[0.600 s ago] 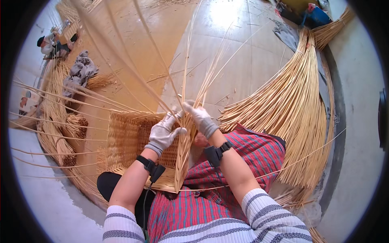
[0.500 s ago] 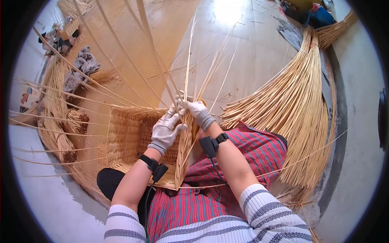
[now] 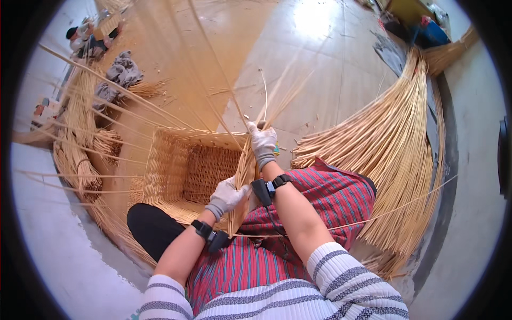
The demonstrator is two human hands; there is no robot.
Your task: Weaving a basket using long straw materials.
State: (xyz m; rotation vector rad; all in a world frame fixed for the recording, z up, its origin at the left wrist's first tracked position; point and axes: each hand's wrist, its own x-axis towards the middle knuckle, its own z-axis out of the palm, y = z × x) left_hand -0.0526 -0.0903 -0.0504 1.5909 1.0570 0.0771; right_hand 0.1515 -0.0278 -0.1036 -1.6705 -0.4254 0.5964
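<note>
The left hand has dropped lower, closed on the basket wall's near edge. The right hand stays higher, fist closed around upright reed stakes.

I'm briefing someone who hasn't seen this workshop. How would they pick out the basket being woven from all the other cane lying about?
Start from the person's striped lap at the bottom of the view. Just ahead of the knees sits the basket, and both gloved hands, left hand and right hand, grip canes at its near wall. Unlike the loose cane pile on the right, it is a woven rectangular box with long canes sticking up from its rim.
</note>
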